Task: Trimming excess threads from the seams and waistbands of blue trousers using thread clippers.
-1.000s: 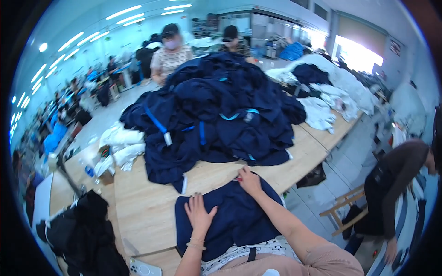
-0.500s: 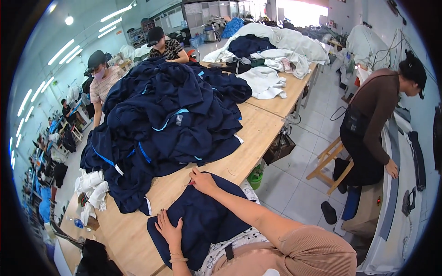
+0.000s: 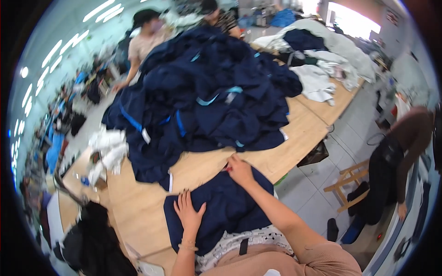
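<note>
A navy blue garment (image 3: 223, 198) lies spread at the table's near edge, in front of my body. My left hand (image 3: 188, 214) rests flat on its left part, fingers spread apart. At the garment's far edge, my right hand (image 3: 241, 172) is closed around a small red thing (image 3: 228, 169), mostly hidden by the fingers; its kind cannot be made out. Just beyond both hands rises a big heap of navy garments (image 3: 216, 96) with light blue and bright blue trim.
The wooden table (image 3: 138, 209) carries white cloth (image 3: 108, 152) at left and white garments (image 3: 313, 83) at far right. Black cloth (image 3: 94, 244) hangs at the near left. Two people stand behind the heap; another person (image 3: 396, 156) bends at the right, near a wooden stool (image 3: 347, 184).
My view has swung, so the heap, table and people sit differently in the picture. Both hands keep about the same places on the garment, the left flat and the right closed.
</note>
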`<state>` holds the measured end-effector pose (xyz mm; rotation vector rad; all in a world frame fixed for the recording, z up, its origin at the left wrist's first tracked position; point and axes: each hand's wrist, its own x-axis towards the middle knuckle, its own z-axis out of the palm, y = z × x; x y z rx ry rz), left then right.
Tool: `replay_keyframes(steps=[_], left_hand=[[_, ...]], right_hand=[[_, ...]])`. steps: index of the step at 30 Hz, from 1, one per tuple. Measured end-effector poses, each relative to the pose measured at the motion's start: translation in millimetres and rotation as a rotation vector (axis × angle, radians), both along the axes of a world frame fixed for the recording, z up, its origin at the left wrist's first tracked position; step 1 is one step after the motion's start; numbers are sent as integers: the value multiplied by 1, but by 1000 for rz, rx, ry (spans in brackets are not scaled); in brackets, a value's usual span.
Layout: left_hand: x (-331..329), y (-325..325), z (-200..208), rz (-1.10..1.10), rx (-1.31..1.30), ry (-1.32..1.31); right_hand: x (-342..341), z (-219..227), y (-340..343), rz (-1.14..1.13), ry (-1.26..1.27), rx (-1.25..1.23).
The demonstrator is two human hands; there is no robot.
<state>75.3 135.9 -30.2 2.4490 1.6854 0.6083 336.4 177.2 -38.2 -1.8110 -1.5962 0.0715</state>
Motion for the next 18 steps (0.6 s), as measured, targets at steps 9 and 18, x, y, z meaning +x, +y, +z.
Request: replay_keyframes(steps=[9, 18], left_hand=[[3, 11, 20, 2, -14, -192], [26, 13, 27, 150, -4, -476]], right_hand=[[11, 11, 16, 37, 35, 206], [17, 12, 6, 7, 64, 166]])
